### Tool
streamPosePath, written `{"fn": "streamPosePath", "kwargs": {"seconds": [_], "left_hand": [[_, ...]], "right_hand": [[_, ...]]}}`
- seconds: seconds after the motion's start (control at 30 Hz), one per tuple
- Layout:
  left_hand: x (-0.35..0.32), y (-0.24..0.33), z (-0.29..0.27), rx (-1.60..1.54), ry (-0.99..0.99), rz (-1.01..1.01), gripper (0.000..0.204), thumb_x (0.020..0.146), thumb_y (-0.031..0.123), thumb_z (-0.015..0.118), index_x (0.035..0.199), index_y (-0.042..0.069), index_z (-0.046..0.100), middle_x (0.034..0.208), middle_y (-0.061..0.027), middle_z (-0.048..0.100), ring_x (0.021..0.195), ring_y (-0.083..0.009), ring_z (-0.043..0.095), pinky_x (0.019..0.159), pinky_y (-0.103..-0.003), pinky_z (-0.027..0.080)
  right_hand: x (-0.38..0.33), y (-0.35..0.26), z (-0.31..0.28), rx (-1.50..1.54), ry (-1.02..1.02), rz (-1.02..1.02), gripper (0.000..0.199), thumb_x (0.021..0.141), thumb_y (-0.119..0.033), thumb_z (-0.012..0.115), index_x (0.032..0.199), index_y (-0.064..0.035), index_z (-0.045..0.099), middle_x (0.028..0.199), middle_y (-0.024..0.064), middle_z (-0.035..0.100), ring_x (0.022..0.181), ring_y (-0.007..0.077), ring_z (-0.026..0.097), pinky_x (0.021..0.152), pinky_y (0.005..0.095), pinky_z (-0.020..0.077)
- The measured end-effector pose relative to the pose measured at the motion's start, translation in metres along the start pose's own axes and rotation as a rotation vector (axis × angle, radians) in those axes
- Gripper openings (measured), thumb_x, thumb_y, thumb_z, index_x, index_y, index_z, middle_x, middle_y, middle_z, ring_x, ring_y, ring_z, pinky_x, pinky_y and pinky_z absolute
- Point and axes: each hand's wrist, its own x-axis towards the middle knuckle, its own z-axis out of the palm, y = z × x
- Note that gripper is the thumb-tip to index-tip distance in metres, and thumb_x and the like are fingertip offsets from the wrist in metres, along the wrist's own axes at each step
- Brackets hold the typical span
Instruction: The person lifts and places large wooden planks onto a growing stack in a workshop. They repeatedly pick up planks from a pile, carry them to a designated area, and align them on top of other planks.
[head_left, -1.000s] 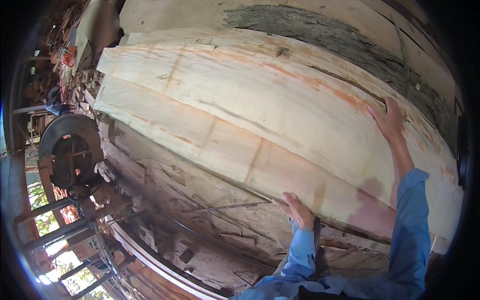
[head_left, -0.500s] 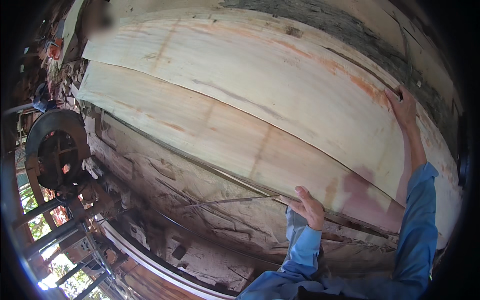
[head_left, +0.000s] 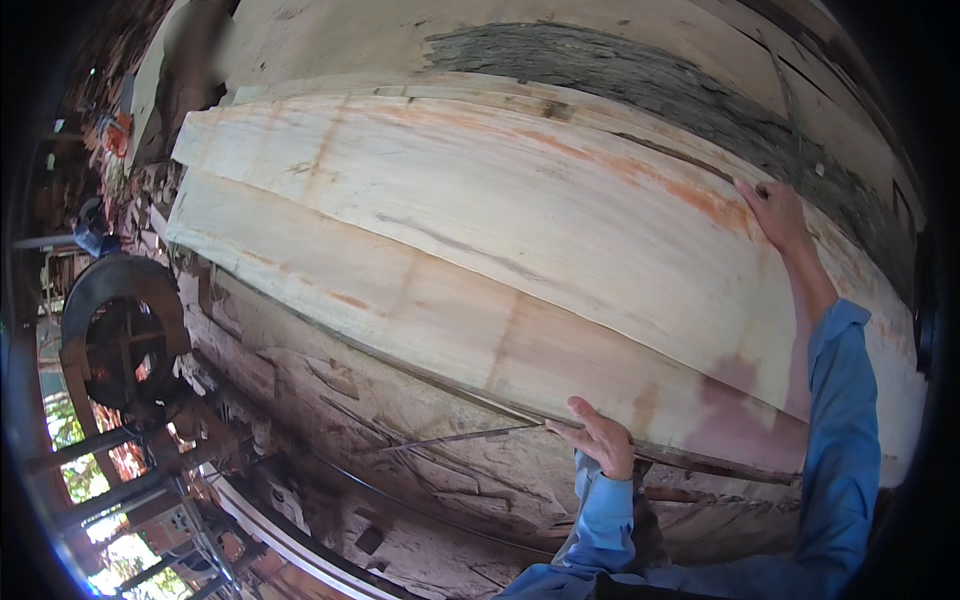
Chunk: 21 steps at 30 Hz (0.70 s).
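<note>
pale cream wood across the middle of the view: a wide, long plank with orange streaks along its far edge (head_left: 500,200), and against its near side, a narrower cream board with brownish cross bands (head_left: 400,300). both slanting from upper left to lower right.

at the far edge of the wide plank, toward the right, a bare right hand (head_left: 782,215), fingers bent over that edge and gripping it, thumb on the upper face. at the near edge of the narrower board, a bare left hand (head_left: 605,440), thumb raised well clear of loosely stretched fingers; whether pressing on the wood, impossible to tell. around both forearms, blue cloth sleeves (head_left: 850,400).

just beside the left fingertips, the end of a thin, dark wooden stick (head_left: 460,438). between the arms, on the pale wood, a dark head-shaped shadow (head_left: 735,385). beyond the wide plank, a rough grey strip of bark (head_left: 600,65). far to the left, well apart from the hands, a dark, round, spoked wheel (head_left: 128,335).
</note>
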Motion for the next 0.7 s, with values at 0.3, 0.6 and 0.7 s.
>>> {"fn": "streamPosePath", "kwargs": {"seconds": [0.3,0.6,0.7], "left_hand": [[0.008,0.002,0.011,0.208,-0.018,0.093,0.098,0.088,0.056,0.046,0.139,-0.012,-0.003,0.146,-0.0302,0.005,0.134,-0.0359,0.019,0.109,-0.038,0.021],[0.017,-0.007,0.021,0.152,-0.186,0.215,0.103,0.085,0.056,0.052,0.136,-0.016,-0.001,0.142,-0.0357,0.007,0.135,-0.0392,0.014,0.111,-0.039,0.016],[0.015,0.003,0.011,0.424,-0.18,0.18,0.104,0.082,0.054,0.059,0.137,-0.013,0.001,0.139,-0.0356,0.017,0.132,-0.0413,0.021,0.107,-0.044,0.027]], "right_hand": [[0.004,-0.003,-0.004,0.027,0.001,0.063,0.077,0.077,-0.069,0.048,0.07,0.0057,0.064,0.073,0.0273,0.061,0.073,0.0384,0.061,0.067,0.0436,0.0441],[-0.011,-0.015,-0.013,0.148,-0.01,0.062,0.078,0.079,-0.068,0.045,0.104,0.0035,0.063,0.105,0.0253,0.061,0.103,0.0349,0.057,0.089,0.0397,0.0424],[-0.048,-0.047,-0.037,0.332,-0.135,0.192,0.076,0.079,-0.064,0.049,0.115,0.0019,0.058,0.11,0.0191,0.06,0.11,0.0288,0.054,0.095,0.037,0.0392]]}}
